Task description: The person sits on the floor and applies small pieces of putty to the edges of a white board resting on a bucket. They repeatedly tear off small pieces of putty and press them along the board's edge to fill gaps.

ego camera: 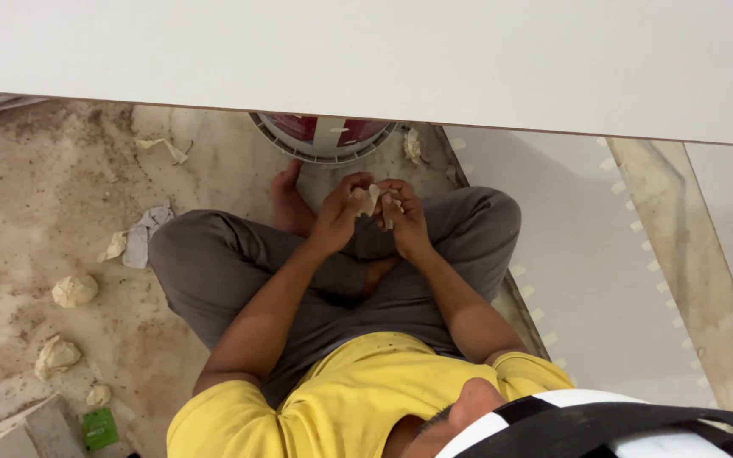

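You sit cross-legged on the dusty floor (61,195), and both of your hands are raised together in front of your knees, under the edge of the white panel (366,59). Your left hand (338,216) and your right hand (406,216) meet at a small pale piece of paper or tape (372,200); the fingers of both hands are curled and pinch it between them, and it seems crumpled, though it is too small to tell exactly what it is. I think the main risk is that this piece tears or slips, because you hold it only by the fingertips and both hands pull near the same point. If it falls, it can land among the crumpled paper balls (74,290) and the torn scraps (142,237) that lie on the floor at your left, and there it will be hard to know it from the others. The floor is dirty, so a sticky piece would take up dust and hold badly afterwards. The round grille of a fan (324,148) stands just beyond your hands, near your bare foot (290,203); if you lean forward, your fingers or the piece may come against it. The white panel is also close above your head, so rising quickly may bring a knock.
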